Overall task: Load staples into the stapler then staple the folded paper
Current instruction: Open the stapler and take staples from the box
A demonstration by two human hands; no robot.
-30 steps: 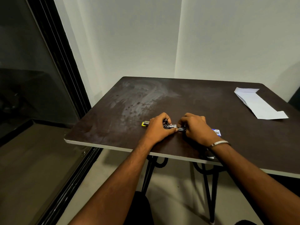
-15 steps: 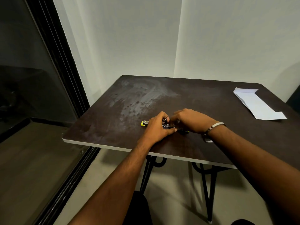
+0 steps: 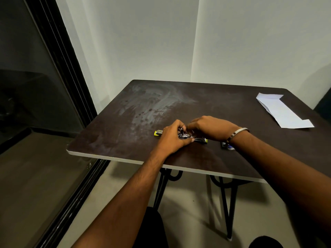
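Observation:
A small yellow and metal stapler (image 3: 199,139) lies opened flat near the front edge of the dark table (image 3: 125,133), its yellow end (image 3: 158,132) poking out to the left. My left hand (image 3: 172,138) grips its middle with curled fingers. My right hand (image 3: 209,127) reaches over from the right, its fingertips curled down onto the stapler's metal middle; what they pinch is hidden. A small blue and white staple box (image 3: 227,146) peeks out under my right wrist. The folded white paper (image 3: 283,112) lies at the far right of the table.
The table stands in a corner of white walls (image 3: 143,42), with a dark glass door frame (image 3: 59,56) on the left. Black metal legs (image 3: 227,203) show under the front edge. My knees show at the bottom.
My right hand slid from the stapler's right end leftward onto its middle, uncovering the right tip. The staple box was hidden half a second ago and shows again. My left hand stayed put.

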